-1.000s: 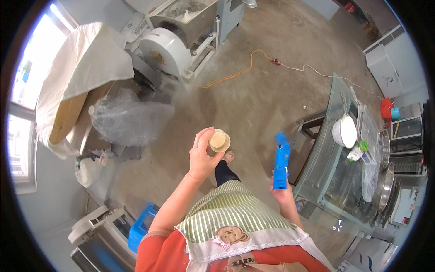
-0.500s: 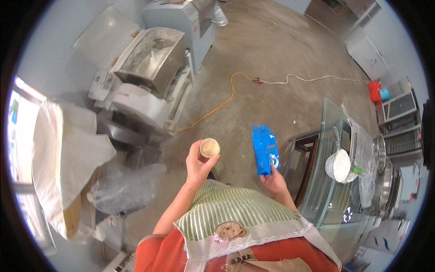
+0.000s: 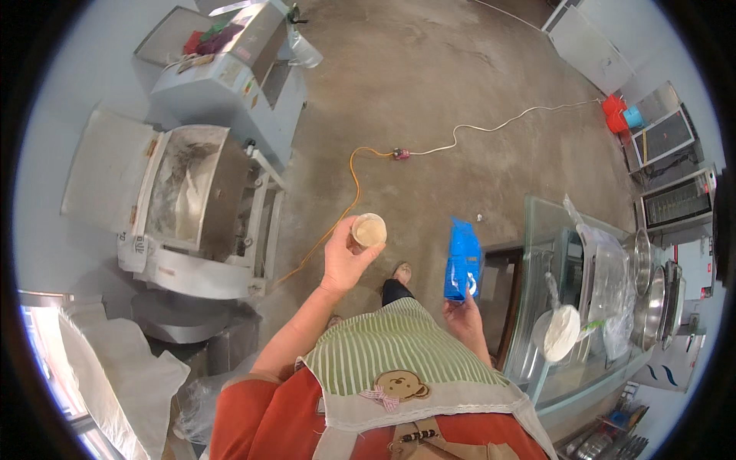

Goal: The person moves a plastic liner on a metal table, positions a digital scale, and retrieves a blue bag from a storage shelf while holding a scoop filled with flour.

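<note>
Head view looking down: past a white mixing machine at left, the left hand grips a small round cup above the concrete floor, while the right hand grasps a blue packet just beside the glass counter's left edge.

Place: small bakery workroom, bare concrete floor.
Evidence: dough mixer left of the hands; glass counter with steel bowls at right.

Even, soft daylight, blown-out window lower left, strong fisheye bending at dark rim.
</note>
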The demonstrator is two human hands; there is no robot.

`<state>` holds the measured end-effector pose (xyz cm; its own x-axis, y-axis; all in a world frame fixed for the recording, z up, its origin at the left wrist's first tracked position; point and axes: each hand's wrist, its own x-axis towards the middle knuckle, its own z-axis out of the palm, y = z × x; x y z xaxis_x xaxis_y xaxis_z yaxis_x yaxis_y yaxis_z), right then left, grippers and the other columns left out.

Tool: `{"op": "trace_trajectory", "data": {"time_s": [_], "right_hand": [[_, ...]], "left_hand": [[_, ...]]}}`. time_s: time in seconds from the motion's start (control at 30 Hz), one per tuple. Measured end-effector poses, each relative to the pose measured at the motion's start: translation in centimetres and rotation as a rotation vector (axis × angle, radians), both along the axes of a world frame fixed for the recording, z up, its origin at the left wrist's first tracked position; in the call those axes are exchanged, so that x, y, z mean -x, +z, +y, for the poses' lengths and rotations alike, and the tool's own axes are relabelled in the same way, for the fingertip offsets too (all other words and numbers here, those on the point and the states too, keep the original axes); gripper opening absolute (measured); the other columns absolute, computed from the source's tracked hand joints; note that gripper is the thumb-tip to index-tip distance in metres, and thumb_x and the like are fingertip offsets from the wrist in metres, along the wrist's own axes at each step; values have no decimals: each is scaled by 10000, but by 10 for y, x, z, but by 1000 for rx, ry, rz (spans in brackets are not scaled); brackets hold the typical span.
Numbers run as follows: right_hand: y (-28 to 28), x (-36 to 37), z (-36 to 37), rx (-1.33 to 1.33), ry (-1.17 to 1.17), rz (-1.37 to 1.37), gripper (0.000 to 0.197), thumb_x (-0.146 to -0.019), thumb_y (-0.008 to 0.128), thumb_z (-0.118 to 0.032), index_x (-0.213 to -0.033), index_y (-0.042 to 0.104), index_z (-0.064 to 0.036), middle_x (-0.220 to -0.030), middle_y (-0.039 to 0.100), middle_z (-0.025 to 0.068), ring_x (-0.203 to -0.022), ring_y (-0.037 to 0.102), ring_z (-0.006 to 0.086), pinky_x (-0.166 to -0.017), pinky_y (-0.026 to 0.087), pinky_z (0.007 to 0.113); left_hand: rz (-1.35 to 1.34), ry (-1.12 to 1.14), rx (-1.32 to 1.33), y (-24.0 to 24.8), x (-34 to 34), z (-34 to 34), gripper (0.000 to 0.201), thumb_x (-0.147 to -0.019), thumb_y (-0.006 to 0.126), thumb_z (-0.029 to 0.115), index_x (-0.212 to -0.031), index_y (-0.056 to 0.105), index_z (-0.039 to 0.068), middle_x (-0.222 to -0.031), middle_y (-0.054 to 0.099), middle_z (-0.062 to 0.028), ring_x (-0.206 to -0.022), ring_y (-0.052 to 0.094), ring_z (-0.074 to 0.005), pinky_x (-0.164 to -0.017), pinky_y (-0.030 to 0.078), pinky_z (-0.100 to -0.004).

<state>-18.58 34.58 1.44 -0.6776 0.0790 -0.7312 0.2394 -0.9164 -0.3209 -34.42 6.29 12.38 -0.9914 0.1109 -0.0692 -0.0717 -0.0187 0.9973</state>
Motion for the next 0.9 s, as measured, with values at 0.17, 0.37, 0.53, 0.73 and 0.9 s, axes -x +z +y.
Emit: {"op": "trace_trajectory", "data": {"time_s": [0.17,0.37,0.53,0.73,0.9], "right_hand": [[1,95,59,-199,148,10,394,-867,626,-354,-1120,520,-71,-969,592,90,-816,577,225,-657,502,341],[-22,276,136,-42,75,-137,334,-893,607,-277,-1117,515,-47,-966,589,94,-848,559,214,-673,486,352],[-55,405,196,-290,127,-254,343,-903,593,-215,-1189,486,-59,-1092,561,97,-932,548,249,-744,485,385],[-115,473,327,-332,191,-504,322,-884,563,-141,-1187,479,-70,-1102,557,131,-928,563,279,-746,491,423],[-108,611,355,-463,341,-480,342,-880,549,-112,-1209,461,-73,-1119,549,133,-939,566,280,-755,497,439]], "left_hand": [[3,45,-139,-13,92,66,478,-766,717,50,-1175,471,33,-1063,571,-49,-944,587,-121,-773,504,-260],[-65,223,-26,-16,187,99,463,-747,750,117,-1136,515,33,-995,598,-33,-836,581,-83,-700,491,-235],[-121,234,39,0,290,127,513,-712,767,175,-1135,517,27,-922,578,-40,-737,563,-99,-662,469,-242],[17,336,146,2,415,164,548,-694,767,193,-1149,517,20,-1055,558,-101,-788,569,-164,-706,483,-294],[94,351,104,2,555,198,542,-695,772,197,-1150,525,37,-1042,558,-71,-790,557,-142,-686,472,-270]]}}
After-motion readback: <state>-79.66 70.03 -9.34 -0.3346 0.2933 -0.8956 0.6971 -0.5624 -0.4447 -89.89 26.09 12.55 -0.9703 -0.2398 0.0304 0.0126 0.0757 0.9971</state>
